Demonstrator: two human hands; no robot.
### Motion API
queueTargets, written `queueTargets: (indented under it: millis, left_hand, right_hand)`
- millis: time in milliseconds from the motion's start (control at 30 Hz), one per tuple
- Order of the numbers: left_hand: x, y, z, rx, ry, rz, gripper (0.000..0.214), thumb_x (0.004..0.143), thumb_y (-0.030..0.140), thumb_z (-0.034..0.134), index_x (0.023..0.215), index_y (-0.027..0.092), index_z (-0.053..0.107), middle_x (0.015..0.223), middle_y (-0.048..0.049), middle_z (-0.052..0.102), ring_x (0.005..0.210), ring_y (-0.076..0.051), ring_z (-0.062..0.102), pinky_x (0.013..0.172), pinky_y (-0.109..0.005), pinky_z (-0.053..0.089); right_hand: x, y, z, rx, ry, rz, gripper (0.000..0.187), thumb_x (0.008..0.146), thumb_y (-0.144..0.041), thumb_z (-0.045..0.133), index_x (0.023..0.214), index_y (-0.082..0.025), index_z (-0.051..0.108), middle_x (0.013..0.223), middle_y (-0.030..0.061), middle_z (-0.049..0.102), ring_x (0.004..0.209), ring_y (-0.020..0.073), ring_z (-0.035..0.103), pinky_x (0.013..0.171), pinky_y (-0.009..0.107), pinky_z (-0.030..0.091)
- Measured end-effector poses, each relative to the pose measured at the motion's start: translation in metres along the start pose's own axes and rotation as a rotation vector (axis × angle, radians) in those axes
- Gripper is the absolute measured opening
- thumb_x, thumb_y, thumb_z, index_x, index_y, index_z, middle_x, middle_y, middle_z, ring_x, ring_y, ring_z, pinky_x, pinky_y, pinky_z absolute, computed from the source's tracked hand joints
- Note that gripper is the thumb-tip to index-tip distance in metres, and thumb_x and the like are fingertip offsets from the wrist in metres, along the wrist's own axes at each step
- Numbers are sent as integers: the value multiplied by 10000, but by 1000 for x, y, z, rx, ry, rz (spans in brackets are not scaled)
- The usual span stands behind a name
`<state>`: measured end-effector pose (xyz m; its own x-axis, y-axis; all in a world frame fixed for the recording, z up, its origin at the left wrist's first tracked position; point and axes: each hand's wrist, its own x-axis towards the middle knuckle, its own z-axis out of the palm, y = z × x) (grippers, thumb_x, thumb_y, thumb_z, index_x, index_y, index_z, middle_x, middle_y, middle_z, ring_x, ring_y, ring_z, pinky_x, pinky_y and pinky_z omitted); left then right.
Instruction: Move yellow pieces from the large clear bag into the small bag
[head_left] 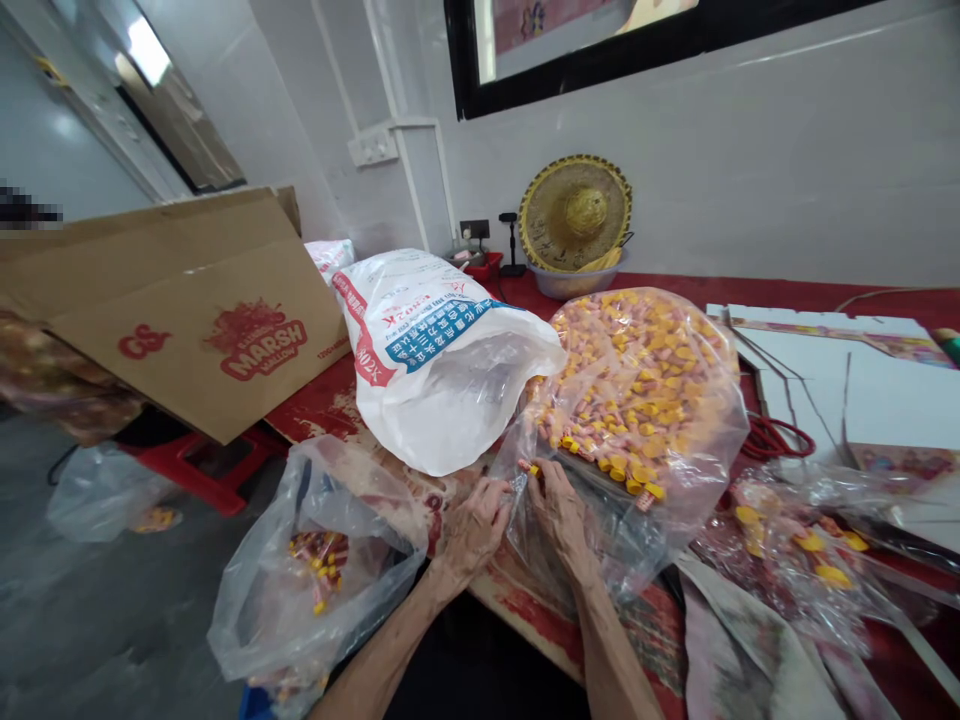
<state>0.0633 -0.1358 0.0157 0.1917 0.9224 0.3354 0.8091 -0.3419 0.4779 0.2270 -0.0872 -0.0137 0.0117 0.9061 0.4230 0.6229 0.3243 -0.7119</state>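
Both hands [517, 515] sit at the near edge of the counter, at about 6 o'clock in the view. The left hand [474, 530] is curled, its fingertips [504, 489] pinched on the gathered film at the lower left of a large clear plastic bag [637, 400]. The right hand [559, 510] is also partly closed, bent over the same film, with its fingertips [537, 470] just beside a small yellow-and-orange wrapped sweet [531, 468]. Whether those fingers grip the sweet or only the plastic cannot be told.

The bag lies on the counter from about 12 to 2 o'clock of the hands, packed with many orange, pink and yellow wrapped sweets [630, 385]. At 9 o'clock, a second clear plastic bag [259, 625] slumps over the counter's edge, with red-and-yellow sweets [321, 570] inside.

At 11 o'clock, a large white woven sack [442, 370] with blue and red printing lies open on the red-topped counter [322, 395]. Beyond it, a brown cardboard carton flap [217, 330] bears a red "Marsh Mallow" print. At 1 o'clock, a round woven straw hat [574, 215] stands in a pale plastic bowl [570, 283] against the white wall. At 3 o'clock, crumpled plastic [795, 560] holds yellow pieces, with flattened white cardboard [840, 380] beyond it.
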Motion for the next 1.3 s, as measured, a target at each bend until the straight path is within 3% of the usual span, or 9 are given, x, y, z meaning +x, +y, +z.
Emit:
queueTargets:
  millis: [333, 533, 667, 767, 867, 1033, 1167, 1300]
  left_hand:
    - [0, 2, 0, 23, -7, -24, 301, 985, 79, 534, 1201, 248, 656, 1151, -15, 691, 820, -140, 684, 831, -271, 570]
    - [-5, 1, 0, 17, 46, 30, 221, 1030, 126, 500, 1152, 229, 653, 1095, -30, 700, 862, -147, 706, 812, -258, 563]
    - [-6, 1, 1, 58, 68, 66, 224, 1028, 126, 503, 1153, 227, 659, 1073, -51, 696, 960, -186, 716, 825, -278, 571]
    - [-1, 0, 0, 38, 26, 52, 270, 1001, 93, 513, 1181, 238, 651, 1121, -42, 693, 911, -169, 715, 788, -270, 572]
    - [5, -2, -3, -25, 30, 28, 248, 995, 94, 518, 1149, 238, 648, 1091, -26, 685, 812, -143, 696, 773, -260, 572]
    - [4, -3, -5, -54, 100, 26, 234, 1023, 124, 497, 1179, 223, 642, 1078, -49, 677, 896, -168, 698, 817, -271, 575]
    - [2, -4, -1, -19, 31, 26, 273, 993, 87, 500, 1169, 236, 645, 1091, -28, 673, 833, -151, 686, 803, -270, 567]
    - [4, -7, 0, -32, -10, -17, 284, 972, 77, 511, 1160, 240, 648, 1119, -22, 677, 798, -136, 673, 797, -256, 566]
  right_hand:
    - [0, 1, -1, 6, -12, -14, 429, 1103, -406, 320, 1092, -202, 697, 1008, 84, 683, 819, 209, 668, 648, 272, 486]
    - [1, 0, 1, 45, 49, -18, 428, 1106, -408, 344, 1171, -196, 711, 1037, 94, 699, 869, 222, 688, 704, 291, 515]
    - [0, 1, 1, 42, -4, 1, 425, 1103, -405, 348, 1173, -197, 712, 1049, 102, 705, 884, 226, 691, 717, 297, 522]
    - [0, 1, 1, 28, -37, 20, 454, 1104, -425, 334, 1161, -197, 722, 1059, 110, 712, 861, 224, 689, 678, 291, 506]
    - [0, -1, 0, 43, -8, 19, 480, 1105, -455, 338, 1206, -195, 728, 1064, 114, 716, 842, 220, 686, 687, 293, 513]
    - [0, -2, -1, 33, 49, 12, 440, 1103, -442, 371, 1220, -201, 720, 1101, 112, 723, 904, 223, 701, 702, 291, 513]
    - [0, 1, 1, 27, -22, -17, 453, 1113, -437, 343, 1155, -193, 722, 1037, 105, 724, 850, 221, 697, 695, 297, 511]
    - [1, -1, 0, 42, 29, -2, 444, 1101, -432, 354, 1175, -199, 724, 1063, 109, 722, 881, 228, 697, 704, 302, 519]
